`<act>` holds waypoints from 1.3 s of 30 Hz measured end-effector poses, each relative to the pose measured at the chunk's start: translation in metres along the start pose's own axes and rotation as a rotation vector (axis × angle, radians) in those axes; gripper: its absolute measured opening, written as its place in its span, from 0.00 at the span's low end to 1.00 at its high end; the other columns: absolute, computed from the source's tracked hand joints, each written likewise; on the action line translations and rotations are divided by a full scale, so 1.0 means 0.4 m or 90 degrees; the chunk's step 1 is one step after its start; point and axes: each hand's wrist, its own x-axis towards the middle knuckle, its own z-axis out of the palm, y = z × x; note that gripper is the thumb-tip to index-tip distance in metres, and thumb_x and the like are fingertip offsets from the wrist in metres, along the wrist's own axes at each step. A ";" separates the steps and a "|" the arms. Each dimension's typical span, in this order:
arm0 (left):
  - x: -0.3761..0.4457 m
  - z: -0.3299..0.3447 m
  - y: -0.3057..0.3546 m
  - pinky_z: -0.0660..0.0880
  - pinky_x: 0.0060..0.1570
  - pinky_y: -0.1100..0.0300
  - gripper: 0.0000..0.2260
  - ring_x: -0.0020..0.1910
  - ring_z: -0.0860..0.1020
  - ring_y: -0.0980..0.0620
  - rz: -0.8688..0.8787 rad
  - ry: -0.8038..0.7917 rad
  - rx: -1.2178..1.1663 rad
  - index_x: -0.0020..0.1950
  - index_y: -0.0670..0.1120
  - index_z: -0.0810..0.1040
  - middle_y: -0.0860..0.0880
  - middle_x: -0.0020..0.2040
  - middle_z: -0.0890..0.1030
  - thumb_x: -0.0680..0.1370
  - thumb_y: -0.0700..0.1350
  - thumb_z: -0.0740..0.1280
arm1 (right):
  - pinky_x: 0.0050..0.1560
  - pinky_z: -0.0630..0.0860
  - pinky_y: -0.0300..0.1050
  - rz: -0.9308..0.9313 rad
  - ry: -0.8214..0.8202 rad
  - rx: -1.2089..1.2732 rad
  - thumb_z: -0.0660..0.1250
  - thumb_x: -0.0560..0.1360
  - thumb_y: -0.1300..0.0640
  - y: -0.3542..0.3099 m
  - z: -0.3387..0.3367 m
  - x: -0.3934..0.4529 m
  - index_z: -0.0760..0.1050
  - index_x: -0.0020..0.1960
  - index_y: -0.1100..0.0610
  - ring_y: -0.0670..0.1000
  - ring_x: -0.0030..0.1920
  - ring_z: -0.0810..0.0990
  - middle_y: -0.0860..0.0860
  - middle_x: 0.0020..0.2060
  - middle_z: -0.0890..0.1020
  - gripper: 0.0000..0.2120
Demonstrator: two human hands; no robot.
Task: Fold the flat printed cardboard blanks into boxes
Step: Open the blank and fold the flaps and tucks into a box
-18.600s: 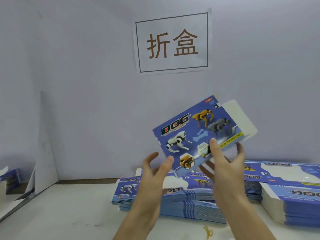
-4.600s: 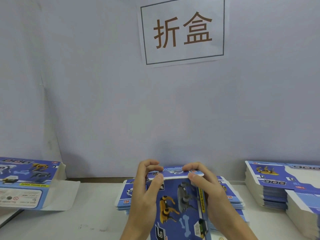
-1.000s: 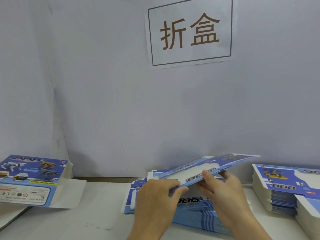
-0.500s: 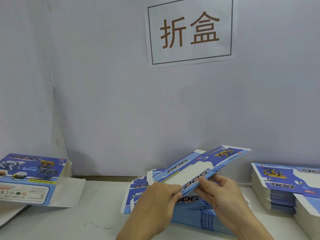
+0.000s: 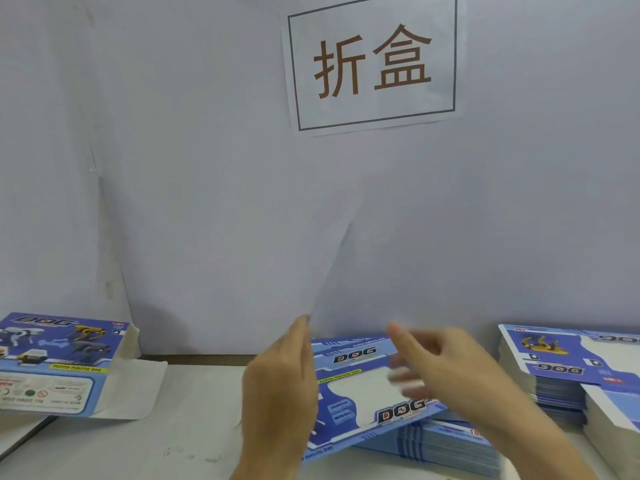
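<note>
**Raising one blank off the centre stack**

Left hand (image 5: 280, 386) stands edge-on at the left edge of the top blank (image 5: 363, 396); fingers look straight, but whether they pinch the card cannot be told. Right hand (image 5: 446, 372) is motion-blurred over the blank's right side, fingers loosely bent; grip not resolvable. The hands are apart. The blank lies tilted on the centre stack (image 5: 446, 445). A folded box (image 5: 59, 365) sits at far left; a second stack (image 5: 561, 372) at right.

Risk: two sheets may lift together, since the blanks lie tight. An off-crease push could buckle a panel.
</note>
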 end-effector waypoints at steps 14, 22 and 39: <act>0.048 -0.053 0.052 0.72 0.56 0.75 0.31 0.64 0.71 0.70 -0.216 0.042 -0.403 0.74 0.56 0.68 0.66 0.65 0.73 0.72 0.61 0.67 | 0.47 0.83 0.60 -0.147 0.023 0.382 0.75 0.62 0.52 0.011 -0.084 -0.009 0.78 0.61 0.56 0.62 0.47 0.87 0.58 0.47 0.87 0.27; 0.055 -0.082 0.065 0.78 0.33 0.68 0.25 0.48 0.84 0.58 -0.303 -0.079 -0.628 0.57 0.58 0.74 0.58 0.49 0.84 0.63 0.63 0.68 | 0.47 0.80 0.38 -0.439 0.116 0.143 0.69 0.70 0.39 -0.029 -0.021 -0.032 0.72 0.63 0.37 0.43 0.52 0.83 0.41 0.53 0.84 0.22; 0.057 -0.095 0.111 0.81 0.38 0.63 0.27 0.46 0.86 0.51 -0.297 -0.155 -0.644 0.56 0.56 0.77 0.54 0.49 0.86 0.61 0.61 0.81 | 0.53 0.79 0.37 -0.272 -0.036 0.280 0.76 0.63 0.31 -0.051 0.058 -0.018 0.68 0.70 0.45 0.39 0.57 0.82 0.42 0.56 0.84 0.40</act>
